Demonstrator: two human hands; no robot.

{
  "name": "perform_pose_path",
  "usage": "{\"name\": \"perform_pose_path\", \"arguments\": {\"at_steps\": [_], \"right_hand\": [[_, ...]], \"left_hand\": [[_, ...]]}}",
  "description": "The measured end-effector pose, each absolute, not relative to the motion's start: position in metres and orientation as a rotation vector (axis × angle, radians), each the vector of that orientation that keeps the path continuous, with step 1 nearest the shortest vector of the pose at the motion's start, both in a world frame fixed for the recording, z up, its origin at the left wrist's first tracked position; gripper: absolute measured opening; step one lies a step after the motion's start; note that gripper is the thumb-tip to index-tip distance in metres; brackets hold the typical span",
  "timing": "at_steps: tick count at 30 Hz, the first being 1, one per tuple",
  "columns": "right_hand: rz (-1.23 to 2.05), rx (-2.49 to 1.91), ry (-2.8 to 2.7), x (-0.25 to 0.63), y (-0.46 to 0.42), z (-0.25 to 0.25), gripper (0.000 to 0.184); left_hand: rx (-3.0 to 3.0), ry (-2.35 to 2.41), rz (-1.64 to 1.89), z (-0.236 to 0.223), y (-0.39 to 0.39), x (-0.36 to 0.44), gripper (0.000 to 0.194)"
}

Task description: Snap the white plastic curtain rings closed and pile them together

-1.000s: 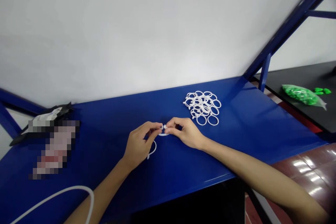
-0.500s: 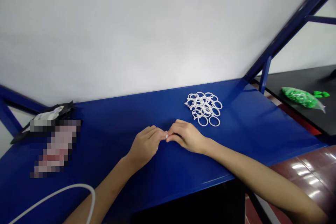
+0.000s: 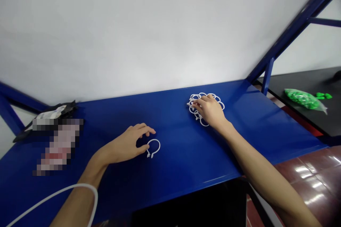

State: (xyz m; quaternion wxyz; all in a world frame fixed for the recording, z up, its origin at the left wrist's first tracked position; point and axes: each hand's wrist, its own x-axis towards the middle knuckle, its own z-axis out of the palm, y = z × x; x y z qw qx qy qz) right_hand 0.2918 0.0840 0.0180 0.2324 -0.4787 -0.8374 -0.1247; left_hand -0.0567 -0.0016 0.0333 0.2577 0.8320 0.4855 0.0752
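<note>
My left hand (image 3: pixel 125 146) lies open on the blue table (image 3: pixel 173 163), fingers spread. Its thumb tip is right beside a single white plastic ring (image 3: pixel 154 148) with a gap in it, which lies flat on the table. My right hand (image 3: pixel 211 111) reaches to the back right and rests on a pile of white rings (image 3: pixel 202 96). Its fingers are bent together with the tips down among the rings, so I cannot tell which ring they pinch. It covers the pile's middle and right.
A black and white pouch (image 3: pixel 54 112) lies at the back left, with a blurred object (image 3: pixel 57 145) in front of it. A white tube (image 3: pixel 55 194) curves over the near left corner. Right of a slanted blue strut (image 3: pixel 289 30), a bag of green parts (image 3: pixel 302 98) sits on a black table.
My hands were pinched together on a ring at the table's middle. They have parted: the right moved back right onto the pile, the left drew left and opened beside the gapped ring.
</note>
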Motion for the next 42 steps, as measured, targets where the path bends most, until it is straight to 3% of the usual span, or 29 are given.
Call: {"name": "perform_pose_path", "arguments": {"at_steps": [14,22,26,33,42], "right_hand": [[-0.376,-1.334,-2.176,0.287,0.079,0.021,0.024],[0.139,-0.839,-2.465,0.237,0.032,0.022,0.028],[0.263,-0.591,-2.596,0.224,0.018,0.016,0.030],[0.221,-0.581,-2.537,0.223,0.015,0.015,0.028],[0.917,-0.949,-2.004,0.226,0.023,0.012,0.018]], "left_hand": [[2.142,1.434,0.272,0.033,0.002,-0.031,0.013],[2.035,1.513,0.548,0.027,-0.005,-0.005,0.007],[1.878,1.450,0.665,0.025,-0.009,0.003,0.012],[1.772,1.412,0.655,0.023,-0.010,0.007,0.020],[1.480,1.163,0.872,0.024,-0.003,-0.005,0.034]]}}
